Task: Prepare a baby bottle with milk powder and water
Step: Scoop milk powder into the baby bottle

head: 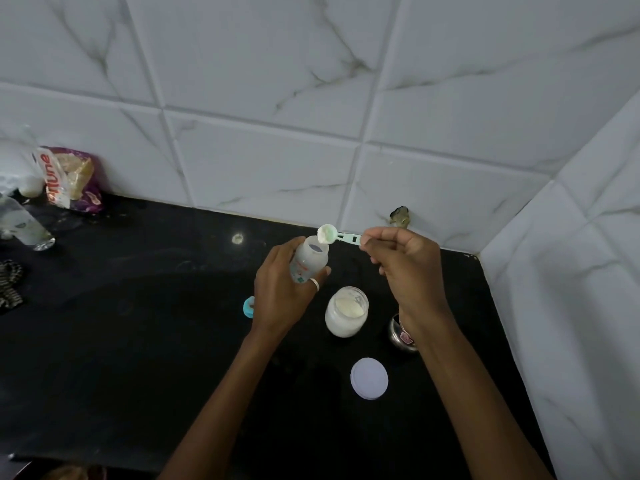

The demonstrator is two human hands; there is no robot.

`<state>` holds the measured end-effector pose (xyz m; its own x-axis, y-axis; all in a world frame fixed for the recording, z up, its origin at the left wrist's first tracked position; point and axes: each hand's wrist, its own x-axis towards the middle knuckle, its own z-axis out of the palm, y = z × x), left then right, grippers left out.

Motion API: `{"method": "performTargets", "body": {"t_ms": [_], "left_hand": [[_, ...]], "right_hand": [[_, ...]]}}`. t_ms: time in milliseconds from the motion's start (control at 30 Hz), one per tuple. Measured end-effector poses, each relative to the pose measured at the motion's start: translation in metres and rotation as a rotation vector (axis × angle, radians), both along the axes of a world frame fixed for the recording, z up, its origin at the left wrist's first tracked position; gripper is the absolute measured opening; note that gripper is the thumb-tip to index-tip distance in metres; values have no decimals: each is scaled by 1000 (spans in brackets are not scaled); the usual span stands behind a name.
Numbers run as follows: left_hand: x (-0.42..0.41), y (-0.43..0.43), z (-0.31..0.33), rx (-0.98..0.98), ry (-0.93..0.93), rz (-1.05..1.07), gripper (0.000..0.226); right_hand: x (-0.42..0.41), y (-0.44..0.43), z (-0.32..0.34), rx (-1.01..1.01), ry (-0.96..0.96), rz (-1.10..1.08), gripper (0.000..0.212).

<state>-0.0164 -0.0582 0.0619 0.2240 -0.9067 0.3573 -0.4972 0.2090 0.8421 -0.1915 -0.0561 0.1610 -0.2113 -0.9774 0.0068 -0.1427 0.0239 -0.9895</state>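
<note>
Bottle (309,258) sits open-mouthed at frame centre, gripped by the left hand (280,292), while the right hand (403,261) pinches a powder-filled scoop (327,234) at its rim. Below stand the open powder jar (346,311), its lid (369,378) and a steel cup (401,332). Black counter (138,323) lies open at left, with tiled walls (571,289) closing in at right.

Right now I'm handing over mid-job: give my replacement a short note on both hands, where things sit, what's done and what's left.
Left hand: grip closed around the open baby bottle, tilted, held above the counter.
Right hand: pinching the scoop by its handle, powder in the bowl, at the bottle mouth.
Powder jar stands open between the hands; its lid lies nearer the person. A blue piece shows behind the left hand.
Done: jar opened, scoop loaded.
Left: tip powder in, add water, close the bottle.
</note>
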Motion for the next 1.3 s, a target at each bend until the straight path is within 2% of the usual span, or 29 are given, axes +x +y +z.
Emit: {"method": "performTargets", "body": {"t_ms": [267,533,700,1133,1300], "left_hand": [[-4,2,4,-12,-12,11,63],[-6,5,7,-20,-29,12,64],[-5,5,7,-19,-42,15,65],[-5,2,7,-12,-12,17,62],[-5,1,6,-2,-19,22,64]], "right_hand": [[2,5,-4,-249,296,-27,8],[5,13,-11,-447,455,17,11],[4,11,-17,-621,620,38,11],[1,8,-28,-839,949,55,17],[2,8,-29,-932,1008,73,32]]}}
